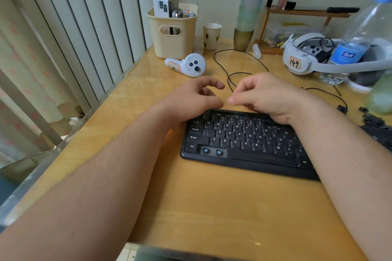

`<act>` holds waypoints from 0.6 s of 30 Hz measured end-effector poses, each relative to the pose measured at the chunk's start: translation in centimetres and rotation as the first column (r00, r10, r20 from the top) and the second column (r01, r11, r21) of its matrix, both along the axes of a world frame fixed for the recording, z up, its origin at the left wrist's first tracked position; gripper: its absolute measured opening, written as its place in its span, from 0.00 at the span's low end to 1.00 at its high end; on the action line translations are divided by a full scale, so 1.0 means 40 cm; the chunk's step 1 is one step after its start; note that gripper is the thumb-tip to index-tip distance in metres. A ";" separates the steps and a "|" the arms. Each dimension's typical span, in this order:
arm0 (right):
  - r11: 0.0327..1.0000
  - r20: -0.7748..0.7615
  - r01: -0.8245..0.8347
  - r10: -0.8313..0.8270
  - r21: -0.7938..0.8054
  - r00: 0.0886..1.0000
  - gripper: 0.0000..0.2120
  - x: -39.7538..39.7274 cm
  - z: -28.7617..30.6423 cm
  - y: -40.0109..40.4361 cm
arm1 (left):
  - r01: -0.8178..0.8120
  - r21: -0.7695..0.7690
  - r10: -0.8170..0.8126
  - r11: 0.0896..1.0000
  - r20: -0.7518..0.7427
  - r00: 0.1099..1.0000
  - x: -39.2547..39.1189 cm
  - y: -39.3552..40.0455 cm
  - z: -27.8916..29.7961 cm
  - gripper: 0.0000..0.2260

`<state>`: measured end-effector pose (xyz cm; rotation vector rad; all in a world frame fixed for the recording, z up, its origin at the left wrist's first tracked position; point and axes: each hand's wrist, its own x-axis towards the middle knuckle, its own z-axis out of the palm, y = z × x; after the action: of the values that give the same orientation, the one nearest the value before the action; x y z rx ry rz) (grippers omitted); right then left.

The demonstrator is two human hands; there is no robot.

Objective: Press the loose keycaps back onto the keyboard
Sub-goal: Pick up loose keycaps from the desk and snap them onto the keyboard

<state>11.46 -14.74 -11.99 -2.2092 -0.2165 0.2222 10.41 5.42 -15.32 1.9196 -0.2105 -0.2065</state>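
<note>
A black keyboard (244,142) lies on the wooden desk. Near its lower left corner, beside Ctrl, two bare blue switches (212,151) show where caps are off. Several loose black keycaps (372,121) lie on the desk to the right, one apart (342,109). Both hands hover over the keyboard's far edge. My left hand (197,97) has loosely curled fingers and nothing visible in it. My right hand (267,95) bunches its fingertips toward the left thumb. I cannot see whether a keycap sits between them.
A black cable (231,74) loops behind the hands. Further back are a white controller (191,65), a cream basket (172,34), a paper cup (211,35) and a gold-based vase (244,38). At the right are a headset (301,59) and a water bottle (356,38).
</note>
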 end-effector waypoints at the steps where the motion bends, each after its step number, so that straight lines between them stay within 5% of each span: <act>1: 0.997 0.011 0.046 -0.046 0.057 0.999 0.07 0.005 0.013 -0.017 | 0.023 0.012 -0.023 1.000 0.007 1.000 -0.001 0.001 0.000 0.17; 5: 0.980 0.131 0.192 -0.196 0.041 0.972 0.04 0.041 0.049 -0.098 | 0.083 0.132 -0.089 0.988 0.037 0.995 -0.002 0.000 -0.004 0.21; 12: 0.933 0.221 0.172 -0.104 -0.315 0.970 0.05 0.062 0.022 -0.203 | 0.119 0.202 -0.133 0.972 0.059 0.989 -0.003 0.003 0.003 0.20; 18: 0.898 0.220 0.150 -0.061 -0.413 0.974 0.05 0.062 -0.005 -0.194 | -0.127 0.033 0.116 0.991 0.236 0.965 0.010 -0.004 -0.014 0.06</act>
<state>13.95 -22.49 -12.18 -2.6770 -0.1680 -0.0224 10.81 5.27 -15.88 1.9962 -0.2449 0.0989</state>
